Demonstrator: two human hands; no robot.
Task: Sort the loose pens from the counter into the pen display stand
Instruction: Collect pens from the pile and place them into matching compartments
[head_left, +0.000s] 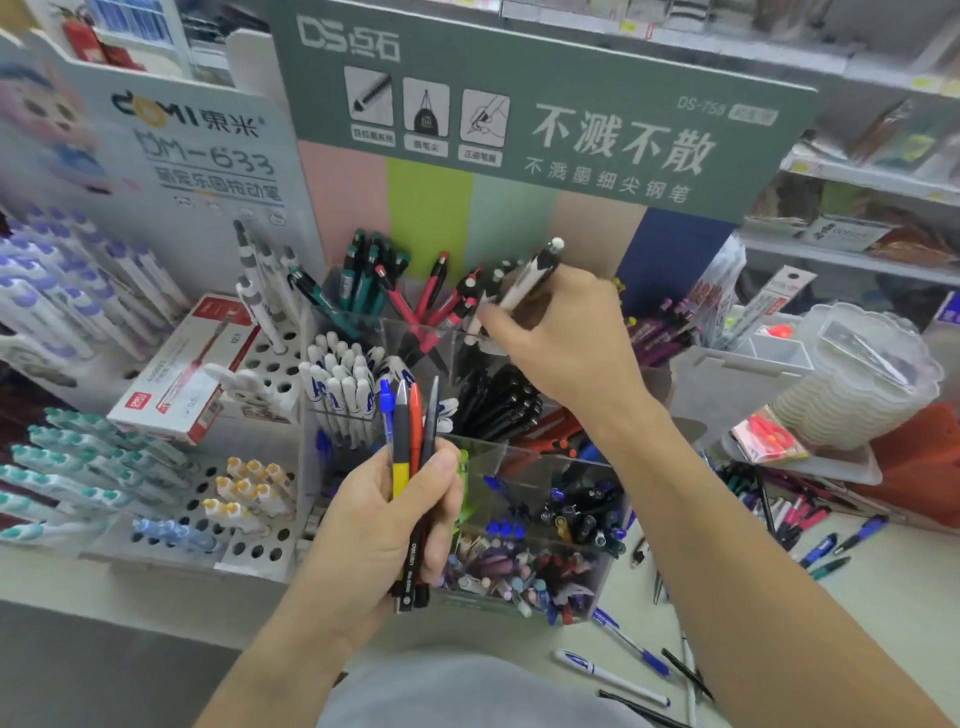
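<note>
Several left: loose pens (628, 647) lie on the counter (883, 582) to your right, near the stand's base and further back.
Your right hand: your right hand (561, 332) pinches a pale pen (524, 283), tip down over an upper back compartment of the pen display stand (467, 452).
Your left hand: your left hand (387, 525) grips a bundle of pens (413, 467) upright, in front of the stand.
Done: most compartments hold pens already.
Progress: partway by my reading; your bundle and the counter strays remain.

Stationery shop: stocked pen display stand (467, 332).
</note>
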